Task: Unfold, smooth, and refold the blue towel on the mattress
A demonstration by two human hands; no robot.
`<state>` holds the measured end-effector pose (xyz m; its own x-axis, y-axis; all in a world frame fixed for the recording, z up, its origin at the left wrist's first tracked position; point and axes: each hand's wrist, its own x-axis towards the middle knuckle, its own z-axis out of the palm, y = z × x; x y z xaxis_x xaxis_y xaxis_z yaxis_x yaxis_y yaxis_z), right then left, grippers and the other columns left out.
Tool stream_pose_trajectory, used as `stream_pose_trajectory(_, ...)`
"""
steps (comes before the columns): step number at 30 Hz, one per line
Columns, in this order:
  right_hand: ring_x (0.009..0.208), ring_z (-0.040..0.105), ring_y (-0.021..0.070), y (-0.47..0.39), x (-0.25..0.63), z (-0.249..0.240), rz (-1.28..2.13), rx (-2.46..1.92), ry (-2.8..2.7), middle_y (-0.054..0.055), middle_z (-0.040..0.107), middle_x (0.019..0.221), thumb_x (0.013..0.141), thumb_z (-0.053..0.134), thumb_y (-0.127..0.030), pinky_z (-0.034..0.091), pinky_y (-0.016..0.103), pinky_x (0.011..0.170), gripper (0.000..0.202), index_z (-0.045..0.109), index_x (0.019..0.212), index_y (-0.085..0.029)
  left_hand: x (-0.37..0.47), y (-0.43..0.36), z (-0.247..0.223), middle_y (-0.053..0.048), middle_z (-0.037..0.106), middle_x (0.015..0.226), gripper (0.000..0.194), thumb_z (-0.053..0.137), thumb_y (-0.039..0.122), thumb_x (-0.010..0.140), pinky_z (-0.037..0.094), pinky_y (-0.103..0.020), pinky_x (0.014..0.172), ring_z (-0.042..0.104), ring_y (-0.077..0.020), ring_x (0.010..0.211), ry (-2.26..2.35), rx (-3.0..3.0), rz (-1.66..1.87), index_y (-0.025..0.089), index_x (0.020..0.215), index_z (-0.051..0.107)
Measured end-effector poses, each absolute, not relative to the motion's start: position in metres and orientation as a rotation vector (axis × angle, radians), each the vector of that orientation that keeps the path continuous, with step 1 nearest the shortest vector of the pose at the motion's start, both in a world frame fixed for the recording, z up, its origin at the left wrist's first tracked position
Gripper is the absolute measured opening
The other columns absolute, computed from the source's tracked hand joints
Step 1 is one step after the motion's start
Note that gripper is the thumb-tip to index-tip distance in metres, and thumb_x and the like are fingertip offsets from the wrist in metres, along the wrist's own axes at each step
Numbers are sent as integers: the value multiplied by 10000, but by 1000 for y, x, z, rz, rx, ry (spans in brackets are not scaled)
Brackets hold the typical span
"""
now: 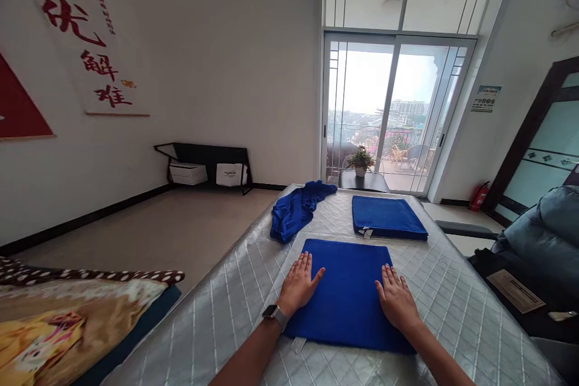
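A blue cloth (346,295) lies flat and smooth on the silver quilted surface (226,307), with a white tag at its near left corner. My left hand (299,283), with a watch on the wrist, rests on its left edge, fingers stretched out. On the right edge lies my right hand (397,297), palm down, its fingers extended too. Neither hand grips anything. Beyond, at the right, sits a neat flat stack of blue cloth (388,216) with white tags. A crumpled blue cloth (296,211) lies at the far left.
A patterned blanket (90,319) is at the lower left. Dark seating (547,241) stands along the right side. Past the far edge, a potted plant (360,160) sits on a small table before the glass doors. A black rack (210,163) stands by the wall.
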<state>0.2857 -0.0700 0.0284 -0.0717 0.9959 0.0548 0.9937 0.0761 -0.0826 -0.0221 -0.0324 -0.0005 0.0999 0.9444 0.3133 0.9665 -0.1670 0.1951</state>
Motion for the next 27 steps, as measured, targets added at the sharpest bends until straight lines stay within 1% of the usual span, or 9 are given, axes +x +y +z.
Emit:
stream_pose_trajectory(3, 1522, 92, 208, -85, 286, 25, 113, -2096, -2247, 92, 158, 1643, 995, 212, -461, 83, 416, 1226, 685, 201, 1568, -84, -22, -31, -2, -199, 364, 1570, 852, 216, 688, 963, 282, -461, 1202, 303, -304, 1474, -2011, -2290, -557, 54, 1509, 374)
stream_pose_trajectory(6, 1523, 82, 190, -92, 285, 24, 153, -2110, -2223, 61, 128, 1649, 989, 201, -514, 62, 395, 1230, 715, 178, 1576, -106, -23, -30, -5, -196, 358, 1574, 837, 217, 679, 969, 271, -466, 1205, 292, -304, 1479, -1997, -2291, -561, 61, 1516, 361)
stream_pose_trajectory(13, 1524, 70, 191, -94, 284, 30, 207, -2075, -2211, 68, 129, 1650, 990, 174, -523, 47, 389, 1232, 727, 178, 1573, -89, -26, -30, -8, -200, 338, 1582, 837, 220, 674, 974, 271, -473, 1203, 274, -297, 1486, -1976, -2305, -525, 53, 1520, 345)
stream_pose_trajectory(19, 1523, 78, 187, -94, 287, 31, 246, -2055, -2206, 67, 129, 1647, 990, 174, -518, 50, 390, 1231, 720, 197, 1570, -93, -26, -33, 1, -194, 391, 1559, 800, 231, 651, 983, 288, -487, 1198, 317, -300, 1469, -1939, -2239, -532, 67, 1513, 369)
stream_pose_trajectory(23, 1523, 81, 196, -94, 286, 29, 260, -2036, -2182, 78, 141, 1643, 985, 196, -510, 42, 399, 1230, 721, 200, 1569, -87, 5, -44, 18, -164, 368, 1580, 739, 223, 605, 1005, 276, -481, 1210, 280, -279, 1486, -1800, -2311, -565, 97, 1526, 353)
stream_pose_trajectory(27, 1522, 96, 211, -96, 286, 31, 246, -2027, -2186, 99, 151, 1641, 986, 208, -490, 58, 406, 1230, 712, 213, 1565, -76, 77, -64, 25, -128, 344, 1597, 677, 200, 563, 1022, 324, -469, 1190, 274, -252, 1490, -1543, -2641, -546, 154, 1553, 299)
